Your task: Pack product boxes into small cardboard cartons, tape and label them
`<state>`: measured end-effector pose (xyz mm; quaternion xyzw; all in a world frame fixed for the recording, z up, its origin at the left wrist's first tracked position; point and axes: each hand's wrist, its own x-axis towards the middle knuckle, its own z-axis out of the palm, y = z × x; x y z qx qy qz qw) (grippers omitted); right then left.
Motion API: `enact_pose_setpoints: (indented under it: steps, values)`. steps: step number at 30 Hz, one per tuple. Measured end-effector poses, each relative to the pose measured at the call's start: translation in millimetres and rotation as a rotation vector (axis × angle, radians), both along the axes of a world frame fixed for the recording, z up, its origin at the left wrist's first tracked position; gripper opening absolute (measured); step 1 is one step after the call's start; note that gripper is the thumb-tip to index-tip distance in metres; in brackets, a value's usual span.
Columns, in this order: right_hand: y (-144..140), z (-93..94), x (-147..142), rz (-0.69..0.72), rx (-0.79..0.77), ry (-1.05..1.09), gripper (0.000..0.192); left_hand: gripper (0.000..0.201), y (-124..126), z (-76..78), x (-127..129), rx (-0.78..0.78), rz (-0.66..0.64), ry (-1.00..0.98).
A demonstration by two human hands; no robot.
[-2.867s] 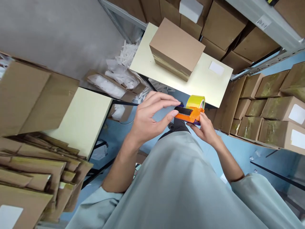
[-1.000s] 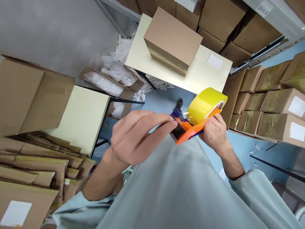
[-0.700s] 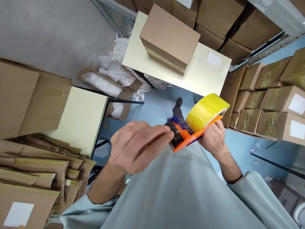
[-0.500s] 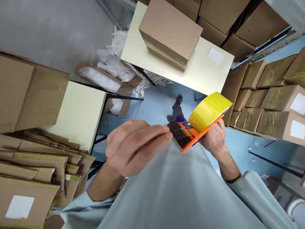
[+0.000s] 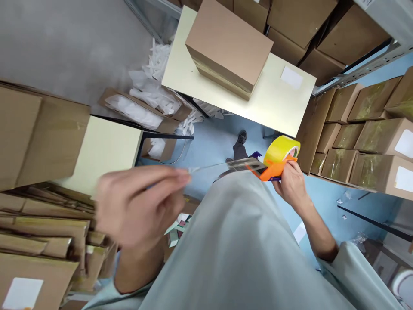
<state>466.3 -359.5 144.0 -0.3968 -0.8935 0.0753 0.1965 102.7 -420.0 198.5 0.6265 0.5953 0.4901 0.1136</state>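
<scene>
My right hand (image 5: 293, 185) is closed round the handle of an orange and dark-blue tape dispenser (image 5: 272, 169). A yellow roll of packing tape (image 5: 276, 151) sits on it. From the dispenser a clear strip of tape (image 5: 209, 167) stretches left to my left hand (image 5: 143, 202), which pinches its free end between thumb and fingers. The left hand is slightly blurred. Both hands are held in front of my light green garment, above the floor. The handle itself is mostly hidden by the right hand.
A closed cardboard box (image 5: 230, 43) stands on a pale table (image 5: 280, 110) ahead. Stacked taped boxes (image 5: 371, 133) are at right. Flattened cardboard (image 5: 41, 224) is piled at left, below a second pale table (image 5: 103, 148). White packing scraps (image 5: 155, 94) lie in and around a carton.
My left hand has moved left and slightly down, drawing a strip of tape out of the dispenser. The dispenser in my right hand has turned and sits farther from the left hand.
</scene>
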Motion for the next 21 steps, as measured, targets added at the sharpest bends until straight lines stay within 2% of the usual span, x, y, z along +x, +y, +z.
enact_pose_setpoints:
  steps: [2, 3, 4, 6, 8, 10, 12, 14, 16, 21]
  values:
    - [16, -12.4, 9, 0.002, -0.055, -0.1, 0.007, 0.016, 32, -35.4, 3, 0.131, -0.009, 0.156]
    - [28, -20.6, 12, -0.003, -0.094, -0.155, 0.011, 0.009, 50, -55.7, 8, 0.093, -0.024, 0.145]
    - [42, -30.3, 15, -0.011, -0.137, -0.211, 0.015, 0.01, 69, -77.5, 14, 0.008, -0.017, 0.103]
    - [76, -53.6, 18, -0.033, -0.223, -0.323, 0.024, 0.026, 105, -124.5, 28, -0.128, 0.014, -0.005]
    - [115, -81.2, 18, -0.065, -0.284, -0.418, 0.031, 0.031, 137, -172.5, 43, -0.23, 0.058, -0.106]
    - [152, -110.4, 15, -0.109, -0.317, -0.481, 0.034, 0.028, 168, -216.6, 55, -0.296, 0.099, -0.199]
    - [184, -138.7, 10, -0.154, -0.339, -0.511, 0.035, 0.024, 197, -253.3, 64, -0.333, 0.147, -0.282]
    - [206, -164.0, 3, -0.185, -0.357, -0.523, 0.036, 0.022, 224, -280.9, 70, -0.346, 0.206, -0.349]
    - [220, -185.6, -4, -0.216, -0.369, -0.526, 0.037, 0.022, 249, -300.2, 73, -0.353, 0.265, -0.401]
    - [230, -223.7, -20, -0.307, -0.367, -0.486, 0.039, 0.025, 291, -326.2, 76, -0.376, 0.361, -0.49]
